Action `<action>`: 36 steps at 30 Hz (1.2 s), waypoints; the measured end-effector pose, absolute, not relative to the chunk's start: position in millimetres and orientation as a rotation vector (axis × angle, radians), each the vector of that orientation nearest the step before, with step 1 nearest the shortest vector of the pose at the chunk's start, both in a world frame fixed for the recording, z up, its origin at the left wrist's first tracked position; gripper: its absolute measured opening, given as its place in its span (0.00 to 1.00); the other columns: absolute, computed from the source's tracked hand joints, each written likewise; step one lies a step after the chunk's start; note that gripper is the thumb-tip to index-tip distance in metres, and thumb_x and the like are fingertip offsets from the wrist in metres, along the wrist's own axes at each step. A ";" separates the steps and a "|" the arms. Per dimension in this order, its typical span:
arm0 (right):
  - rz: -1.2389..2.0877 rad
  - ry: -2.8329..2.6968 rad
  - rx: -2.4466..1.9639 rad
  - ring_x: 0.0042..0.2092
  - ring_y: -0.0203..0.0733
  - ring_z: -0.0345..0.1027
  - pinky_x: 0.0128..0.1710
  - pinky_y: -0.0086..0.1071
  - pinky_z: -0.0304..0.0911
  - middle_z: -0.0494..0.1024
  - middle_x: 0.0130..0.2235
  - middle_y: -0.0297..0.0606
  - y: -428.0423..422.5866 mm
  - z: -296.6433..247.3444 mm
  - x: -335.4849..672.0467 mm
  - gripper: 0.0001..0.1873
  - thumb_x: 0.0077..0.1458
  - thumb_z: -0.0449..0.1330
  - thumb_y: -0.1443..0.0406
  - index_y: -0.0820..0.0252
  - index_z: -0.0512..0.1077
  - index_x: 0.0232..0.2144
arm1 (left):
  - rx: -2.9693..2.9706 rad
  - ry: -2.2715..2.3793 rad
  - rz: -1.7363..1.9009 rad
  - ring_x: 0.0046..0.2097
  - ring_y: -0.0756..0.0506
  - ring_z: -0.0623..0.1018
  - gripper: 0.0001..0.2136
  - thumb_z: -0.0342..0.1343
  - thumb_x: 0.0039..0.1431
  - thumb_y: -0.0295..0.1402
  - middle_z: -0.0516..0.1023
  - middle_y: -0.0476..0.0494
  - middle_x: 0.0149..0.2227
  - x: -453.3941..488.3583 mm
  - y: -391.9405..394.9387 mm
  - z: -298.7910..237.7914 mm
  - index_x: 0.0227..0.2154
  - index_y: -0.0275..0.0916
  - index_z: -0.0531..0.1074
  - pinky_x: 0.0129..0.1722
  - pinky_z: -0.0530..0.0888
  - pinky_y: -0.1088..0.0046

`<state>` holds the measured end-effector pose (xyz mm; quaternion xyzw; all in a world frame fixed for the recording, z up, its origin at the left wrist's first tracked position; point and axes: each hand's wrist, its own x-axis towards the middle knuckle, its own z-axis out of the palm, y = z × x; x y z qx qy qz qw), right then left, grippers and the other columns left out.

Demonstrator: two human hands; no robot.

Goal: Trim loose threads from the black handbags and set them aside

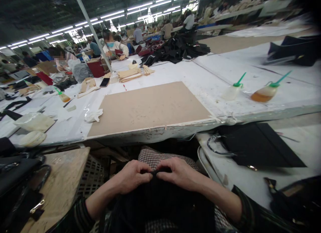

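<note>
A large black bag (173, 201) lies across my lap, its lower part dark and hard to make out. My left hand (134, 175) pinches its top edge between thumb and fingers. Close beside it, my right hand (175, 172) pinches the same edge, the fingertips of both hands nearly meeting. Beneath the bag shows a checkered cloth (163, 155) over my knees.
A white-covered table with a beige board (152, 106) stands ahead. Two glue bottles (233, 89) are at its right. Another black bag (260, 144) rests on the right side table; more dark bags (20, 179) lie left, near a plastic crate (91, 174). Co-workers sit beyond.
</note>
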<state>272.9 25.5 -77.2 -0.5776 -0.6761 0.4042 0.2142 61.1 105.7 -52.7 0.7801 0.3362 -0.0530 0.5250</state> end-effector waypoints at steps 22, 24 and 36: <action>1.664 -1.669 -1.256 0.22 0.30 0.48 0.19 0.25 0.43 0.62 0.20 0.26 29.3 -87.9 285.4 0.15 0.50 0.55 0.67 0.62 0.82 0.34 | 1.615 0.801 -0.162 0.27 0.52 0.60 0.11 0.56 0.56 0.37 0.65 0.52 0.24 59.5 101.6 -58.0 0.33 0.34 0.78 0.26 0.58 0.78; 1.685 -1.693 -1.227 0.22 0.30 0.49 0.20 0.24 0.45 0.65 0.21 0.27 30.6 -87.1 289.0 0.17 0.49 0.55 0.68 0.62 0.82 0.37 | 1.589 0.803 -0.173 0.27 0.52 0.59 0.11 0.56 0.56 0.37 0.65 0.52 0.24 58.9 101.7 -57.7 0.33 0.34 0.77 0.25 0.58 0.77; 1.483 -2.126 -1.279 0.33 0.39 0.69 0.32 0.27 0.59 0.80 0.34 0.35 37.4 -61.0 297.5 0.16 0.53 0.56 0.67 0.61 0.79 0.42 | 1.929 0.747 -0.203 0.30 0.51 0.66 0.13 0.56 0.60 0.43 0.69 0.53 0.27 66.2 99.7 -45.2 0.37 0.40 0.78 0.28 0.59 0.79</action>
